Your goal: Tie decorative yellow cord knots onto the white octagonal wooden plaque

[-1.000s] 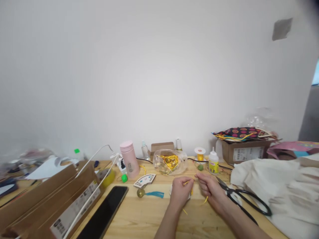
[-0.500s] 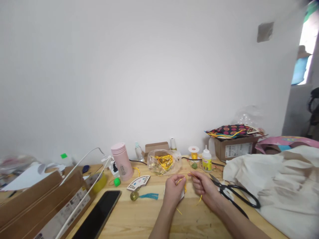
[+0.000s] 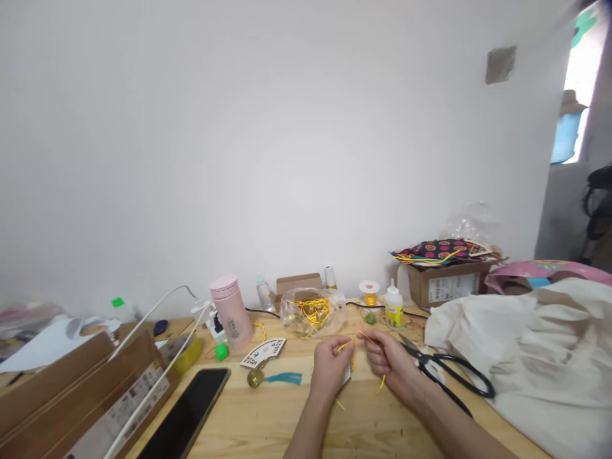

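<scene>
You are sitting at a pale pine workbench (image 3: 268,414) set against a white wall (image 3: 287,140). A rumpled white cloth (image 3: 535,363) is spreading over the right end, and a cardboard box (image 3: 447,287) is standing behind it with patterned fabric (image 3: 430,252) lying on top. Flattened cardboard cartons (image 3: 86,395) are leaning across the left end, just beside a black smartphone (image 3: 186,414) lying face up.

Along the back, a pink flask (image 3: 232,315) is standing upright, and a clear plastic bag (image 3: 310,312) is holding tangled gold cord. A white glue bottle (image 3: 394,309) is standing near a small spool (image 3: 369,290).

Your left hand (image 3: 331,368) is curled and pinching a yellow cord (image 3: 352,360), and your right hand (image 3: 389,363) is gripping the same cord between its fingertips. The cord is running between your hands above the bench, with loose ends hanging below them. A small white card (image 3: 347,376) is showing beneath your left hand, partly hidden.

Black-handled scissors (image 3: 410,345) are lying just beside your right hand. To your left, a fan-shaped wooden tag (image 3: 262,352) is lying near a teal tassel (image 3: 284,378) and a round brass bead (image 3: 255,378).
</scene>
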`<state>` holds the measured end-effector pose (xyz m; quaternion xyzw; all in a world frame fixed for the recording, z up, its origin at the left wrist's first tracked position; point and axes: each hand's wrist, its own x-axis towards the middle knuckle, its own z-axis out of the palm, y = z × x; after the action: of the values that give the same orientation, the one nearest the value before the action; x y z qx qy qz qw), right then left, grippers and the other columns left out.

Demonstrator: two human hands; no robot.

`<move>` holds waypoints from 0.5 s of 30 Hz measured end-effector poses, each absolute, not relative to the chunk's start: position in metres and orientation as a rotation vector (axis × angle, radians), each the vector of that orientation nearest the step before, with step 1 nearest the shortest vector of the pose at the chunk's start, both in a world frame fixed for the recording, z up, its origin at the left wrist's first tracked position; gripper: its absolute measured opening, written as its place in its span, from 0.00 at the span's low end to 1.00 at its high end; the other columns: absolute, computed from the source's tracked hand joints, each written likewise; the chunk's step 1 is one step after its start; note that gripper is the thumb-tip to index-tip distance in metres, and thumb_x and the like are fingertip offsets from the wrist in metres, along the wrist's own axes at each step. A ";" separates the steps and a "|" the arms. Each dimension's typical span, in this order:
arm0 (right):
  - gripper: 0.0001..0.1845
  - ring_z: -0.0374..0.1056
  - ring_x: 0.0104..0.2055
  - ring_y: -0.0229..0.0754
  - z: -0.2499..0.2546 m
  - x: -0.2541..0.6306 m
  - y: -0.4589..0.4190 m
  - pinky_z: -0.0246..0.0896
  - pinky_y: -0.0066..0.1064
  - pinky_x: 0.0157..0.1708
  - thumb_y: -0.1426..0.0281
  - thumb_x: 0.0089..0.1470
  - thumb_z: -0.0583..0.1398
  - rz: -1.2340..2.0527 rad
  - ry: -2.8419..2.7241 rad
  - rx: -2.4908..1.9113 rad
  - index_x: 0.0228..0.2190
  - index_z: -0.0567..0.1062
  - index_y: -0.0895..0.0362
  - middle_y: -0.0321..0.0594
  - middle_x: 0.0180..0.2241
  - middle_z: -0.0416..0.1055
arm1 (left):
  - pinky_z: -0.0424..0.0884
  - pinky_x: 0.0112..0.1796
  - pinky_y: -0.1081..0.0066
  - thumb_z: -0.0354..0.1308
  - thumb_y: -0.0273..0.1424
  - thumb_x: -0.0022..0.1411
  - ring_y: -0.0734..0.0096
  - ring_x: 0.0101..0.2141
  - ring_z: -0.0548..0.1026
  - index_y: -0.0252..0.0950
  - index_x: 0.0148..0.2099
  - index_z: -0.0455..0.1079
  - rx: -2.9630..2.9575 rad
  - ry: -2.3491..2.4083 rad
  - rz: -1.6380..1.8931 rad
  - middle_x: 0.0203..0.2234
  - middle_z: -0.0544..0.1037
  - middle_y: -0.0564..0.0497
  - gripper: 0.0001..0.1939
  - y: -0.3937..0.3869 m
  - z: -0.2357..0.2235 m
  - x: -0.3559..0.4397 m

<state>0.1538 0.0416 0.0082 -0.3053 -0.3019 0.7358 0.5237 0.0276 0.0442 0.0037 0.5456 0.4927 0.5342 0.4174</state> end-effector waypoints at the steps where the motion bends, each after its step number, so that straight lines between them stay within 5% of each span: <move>1: 0.08 0.33 0.11 0.23 0.008 0.154 0.042 0.25 0.18 0.10 0.68 0.38 0.55 1.760 -0.726 -0.733 0.23 0.66 0.61 0.21 0.11 0.42 | 0.61 0.19 0.76 0.59 0.34 0.38 0.74 0.17 0.66 0.28 0.26 0.72 1.381 1.240 1.338 0.16 0.74 0.49 0.13 0.044 0.003 0.027; 10: 0.07 0.33 0.11 0.23 0.009 0.149 0.036 0.25 0.18 0.09 0.69 0.40 0.57 1.846 -0.803 -0.657 0.20 0.64 0.60 0.22 0.11 0.42 | 0.61 0.19 0.75 0.55 0.32 0.42 0.72 0.18 0.67 0.29 0.27 0.74 1.521 1.271 1.300 0.17 0.75 0.48 0.12 0.041 0.008 0.025; 15: 0.09 0.33 0.11 0.22 0.007 0.146 0.037 0.25 0.18 0.09 0.69 0.41 0.58 1.798 -0.765 -0.608 0.27 0.66 0.61 0.21 0.12 0.42 | 0.63 0.22 0.73 0.57 0.31 0.39 0.70 0.20 0.69 0.29 0.24 0.74 1.463 1.285 1.348 0.19 0.76 0.47 0.10 0.043 0.009 0.025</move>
<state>0.1462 0.0366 0.0068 -0.2538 -0.3193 0.7501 0.5206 0.0246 0.0427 0.0086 0.5720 0.5026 0.5272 0.3772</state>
